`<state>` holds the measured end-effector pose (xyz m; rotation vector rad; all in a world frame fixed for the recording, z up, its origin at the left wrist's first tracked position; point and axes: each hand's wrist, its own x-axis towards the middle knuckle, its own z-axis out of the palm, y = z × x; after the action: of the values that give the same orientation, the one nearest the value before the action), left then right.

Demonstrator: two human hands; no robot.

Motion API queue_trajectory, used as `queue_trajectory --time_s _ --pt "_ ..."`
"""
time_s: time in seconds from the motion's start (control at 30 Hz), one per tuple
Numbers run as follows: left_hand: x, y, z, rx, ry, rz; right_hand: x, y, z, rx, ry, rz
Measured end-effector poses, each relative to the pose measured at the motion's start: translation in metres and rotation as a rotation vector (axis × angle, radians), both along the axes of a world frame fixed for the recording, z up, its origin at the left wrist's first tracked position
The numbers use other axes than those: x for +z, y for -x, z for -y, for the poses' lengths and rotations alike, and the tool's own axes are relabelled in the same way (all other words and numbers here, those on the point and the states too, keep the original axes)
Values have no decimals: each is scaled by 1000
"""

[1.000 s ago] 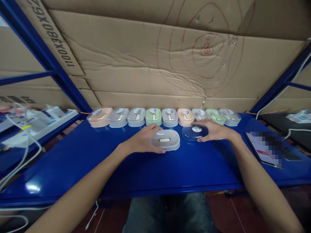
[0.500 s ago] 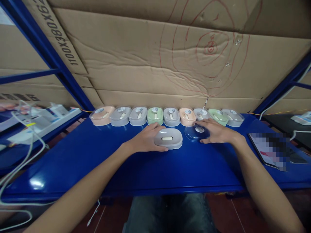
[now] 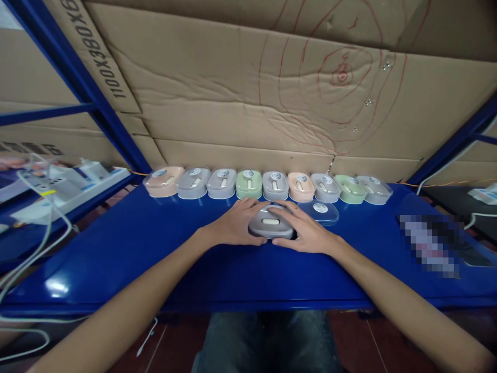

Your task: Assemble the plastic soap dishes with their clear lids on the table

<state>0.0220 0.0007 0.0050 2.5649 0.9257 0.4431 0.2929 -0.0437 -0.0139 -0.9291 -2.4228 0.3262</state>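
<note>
A grey oval box (image 3: 267,229) with a white bar in the slot of its top sits on the blue table, between my two hands. My left hand (image 3: 236,223) wraps around its left end, thumb at the near side and fingers at the far side. From the right, my right hand (image 3: 306,228) curves around the other end in the same way. Just behind my right hand lies a clear lid (image 3: 320,208) with a round white label, flat on the table and untouched.
A row of similar lidded boxes in grey, peach and green (image 3: 248,185) lines the back of the table, against a cardboard wall (image 3: 217,77). A blurred-out flat device (image 3: 430,246) lies at the right. White cables (image 3: 50,228) hang at the left by a power strip (image 3: 77,191).
My right hand has let go of the clear lid and moved left onto the grey box. The lid stays on the table. My left hand keeps its place at the box.
</note>
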Motion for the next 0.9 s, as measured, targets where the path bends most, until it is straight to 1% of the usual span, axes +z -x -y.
queue_trajectory --time_s 0.27,0.43,0.57,0.77,0.9 --pt "0 0 -1 11 14 25 -3 -3 -4 28 7 -16" --pt "-3 -1 -4 10 12 31 -2 -2 -2 31 31 -28" --pt "-6 0 -7 34 31 56 -1 0 -1 45 49 -65" --pt "-9 3 -9 71 76 90 2 2 -1 -6 41 -178" --pt "-11 3 -10 95 97 123 -1 4 -1 -54 17 -237"
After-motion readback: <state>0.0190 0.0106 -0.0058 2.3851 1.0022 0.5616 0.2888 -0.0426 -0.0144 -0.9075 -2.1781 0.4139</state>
